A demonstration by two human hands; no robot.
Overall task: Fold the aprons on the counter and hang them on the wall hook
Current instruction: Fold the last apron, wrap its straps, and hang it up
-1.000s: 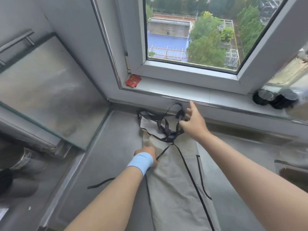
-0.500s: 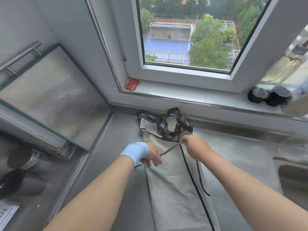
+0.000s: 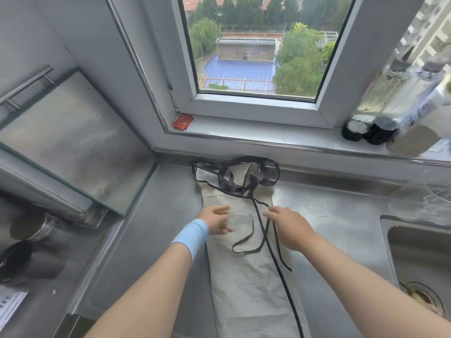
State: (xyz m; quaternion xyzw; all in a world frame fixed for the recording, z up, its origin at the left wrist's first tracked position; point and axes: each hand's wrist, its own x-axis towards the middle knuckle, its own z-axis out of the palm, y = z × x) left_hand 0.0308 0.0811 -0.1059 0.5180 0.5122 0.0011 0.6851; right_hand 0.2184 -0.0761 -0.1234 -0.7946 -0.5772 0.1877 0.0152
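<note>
Fingers (image 3: 220, 210) of the left hand (image 3: 214, 220) spread released over the apron (image 3: 249, 289); whether the right hand (image 3: 290, 228) grips its strap (image 3: 244, 251) is unclear, likely tidying ties before folding.

The left forearm (image 3: 151, 284) and the right forearm (image 3: 366, 276), both bare, reach forward from the lower edge and draw closer toward the middle. The left hand (image 3: 216, 219) is low over the surface, its fingers loosely spread and pointing to the right, slightly blurred. A light blue band (image 3: 191, 236) wraps the wrist just behind it. The right hand (image 3: 289, 226) is turned back upward, its fingers relaxed and reaching forward and to the left. The two hands are near each other but apart, and neither is clenched.
</note>
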